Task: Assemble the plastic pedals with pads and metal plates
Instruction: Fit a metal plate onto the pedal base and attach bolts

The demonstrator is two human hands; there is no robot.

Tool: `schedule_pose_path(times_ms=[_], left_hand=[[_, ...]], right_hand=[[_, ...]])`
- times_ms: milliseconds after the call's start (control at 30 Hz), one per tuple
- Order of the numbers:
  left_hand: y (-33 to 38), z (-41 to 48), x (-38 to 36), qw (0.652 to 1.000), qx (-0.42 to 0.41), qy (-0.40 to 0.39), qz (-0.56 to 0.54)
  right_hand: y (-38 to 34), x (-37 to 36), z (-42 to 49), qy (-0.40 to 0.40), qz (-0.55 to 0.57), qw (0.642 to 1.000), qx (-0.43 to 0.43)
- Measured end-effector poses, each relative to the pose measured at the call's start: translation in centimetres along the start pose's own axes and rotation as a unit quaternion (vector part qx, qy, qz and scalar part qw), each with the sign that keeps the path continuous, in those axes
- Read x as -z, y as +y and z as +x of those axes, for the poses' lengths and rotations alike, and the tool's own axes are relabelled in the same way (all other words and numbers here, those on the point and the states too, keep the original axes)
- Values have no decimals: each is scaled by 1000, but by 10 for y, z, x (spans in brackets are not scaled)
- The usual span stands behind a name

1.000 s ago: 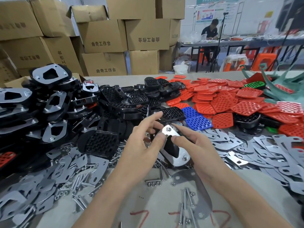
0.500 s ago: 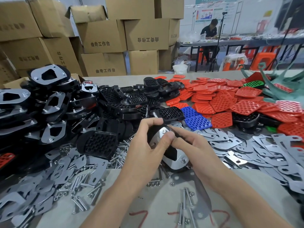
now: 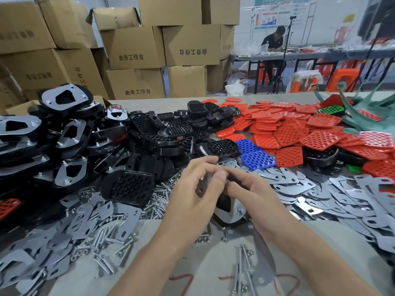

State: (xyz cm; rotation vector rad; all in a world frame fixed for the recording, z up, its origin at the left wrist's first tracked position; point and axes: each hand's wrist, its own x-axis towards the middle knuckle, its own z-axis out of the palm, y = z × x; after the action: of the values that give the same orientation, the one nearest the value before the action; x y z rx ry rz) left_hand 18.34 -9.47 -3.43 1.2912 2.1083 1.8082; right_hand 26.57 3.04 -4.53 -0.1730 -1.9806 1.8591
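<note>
Left hand (image 3: 192, 199) and right hand (image 3: 254, 195) fingers (image 3: 220, 175) grip a black pedal (image 3: 224, 202) faced with a shiny, apparently bolted plate (image 3: 236, 212).

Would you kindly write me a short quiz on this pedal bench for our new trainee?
1. True or false: the left hand and the right hand are both on one pedal.
2. Which pad colour is most plentiful on the table? A) blue B) red C) green
3. Fill in: the pile of plated pedals lies to the person's ____.

Key: 1. True. 2. B, the red pads. 3. Left.
</note>
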Motion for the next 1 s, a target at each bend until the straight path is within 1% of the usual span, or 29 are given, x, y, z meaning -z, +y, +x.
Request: schedule_pose_path(times_ms=[67,100,167,200,333,400,500,533,633,733,800,867,1000], left_hand=[[2,-2,1,1000,-9,-23,-14],[3,-3,2,999,-4,-22,-34],[4,-3,3,995,26,7,-95],[4,-3,3,994,36,16,-101],[2,-2,-3,1000,6,-4,-12],[1,-2,-2,1000,4,-5,-31],[1,-2,1,994,43,35,-91],[1,-2,0,995,46,36,-80],[0,-2,-5,1000,20,14,-19],[2,-3,-3,998,17,11,-61],[2,-3,-1,993,45,37,-105],[1,-2,-2,994,52,43,-90],[0,-2,-5,998,24,13,-59]], right_hand=[[1,1,1,2,-8,1000,-2],[2,1,1,5,-15,1000,-4],[2,1,1,12,-24,1000,-9],[2,1,1,11,-22,1000,-10],[2,1,0,-15,-34,999,0],[3,2,1,-11,-43,999,-3],[3,2,2,2,-33,999,-10],[3,1,2,-1,-33,999,-9],[3,0,1,-12,-40,999,8],[5,2,2,1,-57,998,8],[5,2,3,4,-49,999,6],[5,2,2,-5,-44,999,4],[5,1,2,-4,-41,999,13]])
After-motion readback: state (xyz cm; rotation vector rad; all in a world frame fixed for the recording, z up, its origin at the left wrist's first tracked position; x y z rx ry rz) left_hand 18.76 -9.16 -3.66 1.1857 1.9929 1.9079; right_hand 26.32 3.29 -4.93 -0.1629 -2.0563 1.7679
